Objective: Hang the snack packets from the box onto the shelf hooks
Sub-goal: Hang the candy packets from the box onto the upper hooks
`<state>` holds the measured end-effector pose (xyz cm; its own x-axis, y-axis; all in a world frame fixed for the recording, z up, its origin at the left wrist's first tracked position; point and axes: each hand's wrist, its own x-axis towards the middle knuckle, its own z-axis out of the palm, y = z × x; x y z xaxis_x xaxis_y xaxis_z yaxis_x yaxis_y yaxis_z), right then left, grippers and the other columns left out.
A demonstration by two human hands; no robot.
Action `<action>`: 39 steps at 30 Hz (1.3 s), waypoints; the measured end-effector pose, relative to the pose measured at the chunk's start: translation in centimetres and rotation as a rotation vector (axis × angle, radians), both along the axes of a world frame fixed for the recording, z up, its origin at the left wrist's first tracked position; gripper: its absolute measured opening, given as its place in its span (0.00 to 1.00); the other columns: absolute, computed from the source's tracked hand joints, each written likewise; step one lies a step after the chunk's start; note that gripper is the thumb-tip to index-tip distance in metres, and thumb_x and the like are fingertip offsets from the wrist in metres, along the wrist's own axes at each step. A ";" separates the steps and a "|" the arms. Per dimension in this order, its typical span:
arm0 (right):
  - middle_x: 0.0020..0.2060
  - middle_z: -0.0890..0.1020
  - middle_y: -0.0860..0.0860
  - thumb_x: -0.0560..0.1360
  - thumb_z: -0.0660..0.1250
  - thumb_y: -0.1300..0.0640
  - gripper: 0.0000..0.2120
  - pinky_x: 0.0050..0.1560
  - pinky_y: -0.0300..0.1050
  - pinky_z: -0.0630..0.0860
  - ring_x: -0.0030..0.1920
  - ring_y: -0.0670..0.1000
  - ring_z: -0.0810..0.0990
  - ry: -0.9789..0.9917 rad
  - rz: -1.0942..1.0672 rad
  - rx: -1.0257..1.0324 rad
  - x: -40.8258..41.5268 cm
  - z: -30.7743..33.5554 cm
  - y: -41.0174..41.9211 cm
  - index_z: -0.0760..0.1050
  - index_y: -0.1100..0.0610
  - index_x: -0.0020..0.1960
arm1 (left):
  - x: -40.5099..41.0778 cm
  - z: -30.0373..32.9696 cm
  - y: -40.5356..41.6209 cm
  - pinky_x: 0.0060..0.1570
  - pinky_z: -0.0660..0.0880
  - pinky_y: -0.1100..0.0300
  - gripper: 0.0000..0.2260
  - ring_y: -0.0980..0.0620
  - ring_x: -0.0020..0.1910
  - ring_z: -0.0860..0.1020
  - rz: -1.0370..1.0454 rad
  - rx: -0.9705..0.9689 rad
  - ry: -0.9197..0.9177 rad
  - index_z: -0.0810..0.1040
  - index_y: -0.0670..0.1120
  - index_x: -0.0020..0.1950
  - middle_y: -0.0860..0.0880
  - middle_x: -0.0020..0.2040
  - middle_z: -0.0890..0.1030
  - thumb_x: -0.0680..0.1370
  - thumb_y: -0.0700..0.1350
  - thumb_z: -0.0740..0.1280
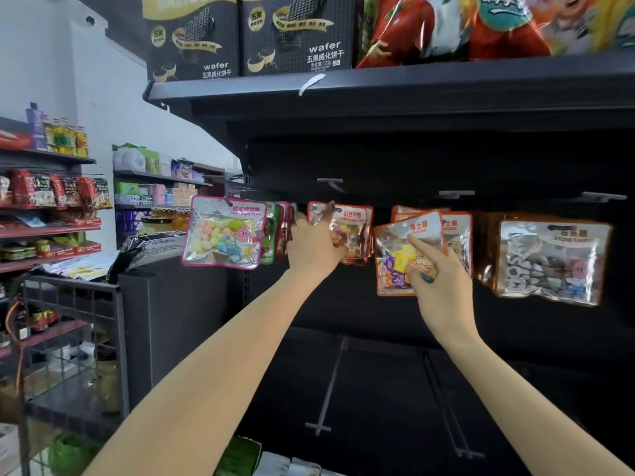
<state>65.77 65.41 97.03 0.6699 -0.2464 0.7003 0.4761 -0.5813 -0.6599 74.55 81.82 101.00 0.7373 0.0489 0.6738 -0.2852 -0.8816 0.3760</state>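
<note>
My left hand (pixel 314 243) grips a red-edged candy packet (pixel 354 223) at its left side, up against the hook row of the black shelf. My right hand (pixel 441 280) pinches an orange-edged sugar candy packet (pixel 398 255), tilted, in front of other orange packets (pixel 455 228) hanging behind it. A pink-edged packet of pastel candies (pixel 223 231) hangs on the leftmost hook. A larger stone-candy packet (pixel 549 259) hangs at the right. Bare hooks (pixel 330 182) stick out above the row. The box is not in view.
Wafer boxes (pixel 295 32) and red snack bags (pixel 446 25) stand on the top shelf (pixel 412 80). Long bare hooks (pixel 330 383) jut out lower down. A dark cabinet (pixel 171 321) and a metal rack (pixel 72 304) stand at the left. Stocked shelves line the far left wall.
</note>
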 end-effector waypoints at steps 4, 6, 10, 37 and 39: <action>0.75 0.60 0.53 0.78 0.64 0.63 0.23 0.34 0.23 0.70 0.29 0.45 0.74 0.007 -0.022 -0.023 0.1 0.2 -0.4 0.69 0.45 0.69 | 1.6 0.3 -0.8 0.57 0.72 0.48 0.27 0.38 0.62 0.70 0.002 -0.009 0.178 0.64 0.48 0.73 0.38 0.69 0.61 0.75 0.50 0.68; 0.75 0.62 0.52 0.78 0.64 0.63 0.23 0.37 0.20 0.68 0.46 0.49 0.79 -0.008 0.004 -0.020 0.1 0.3 -0.5 0.70 0.46 0.69 | 1.6 0.3 -1.1 0.59 0.70 0.47 0.26 0.38 0.63 0.69 0.018 -0.031 0.195 0.64 0.48 0.72 0.37 0.69 0.61 0.76 0.49 0.66; 0.68 0.71 0.48 0.76 0.65 0.65 0.22 0.44 0.15 0.63 0.67 0.39 0.67 -0.075 0.107 0.023 0.0 0.2 -0.7 0.72 0.46 0.66 | -1.1 -0.7 -1.8 0.56 0.69 0.49 0.15 0.41 0.60 0.70 0.092 -0.070 -0.048 0.72 0.44 0.63 0.40 0.61 0.70 0.79 0.49 0.63; 0.52 0.69 0.48 0.80 0.61 0.56 0.25 0.36 0.27 0.68 0.38 0.41 0.71 -0.043 -0.067 -0.049 -0.4 1.3 -5.0 0.61 0.44 0.74 | -6.2 -1.1 -8.5 0.59 0.64 0.61 0.34 0.48 0.66 0.69 -0.613 -0.219 0.022 0.57 0.53 0.76 0.45 0.67 0.69 0.74 0.51 0.69; 0.54 0.68 0.51 0.79 0.62 0.56 0.25 0.37 0.29 0.67 0.38 0.41 0.70 -0.041 -0.099 -0.093 0.2 1.4 -5.3 0.61 0.45 0.74 | -5.8 -1.1 -8.9 0.59 0.66 0.60 0.33 0.47 0.64 0.70 -0.578 -0.222 0.015 0.58 0.53 0.76 0.44 0.66 0.70 0.74 0.50 0.70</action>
<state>65.94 60.09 98.44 0.6156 -0.2432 0.7496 0.4388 -0.6843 -0.5824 68.71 72.89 99.92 0.6954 -0.2238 0.6829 -0.6869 -0.4862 0.5401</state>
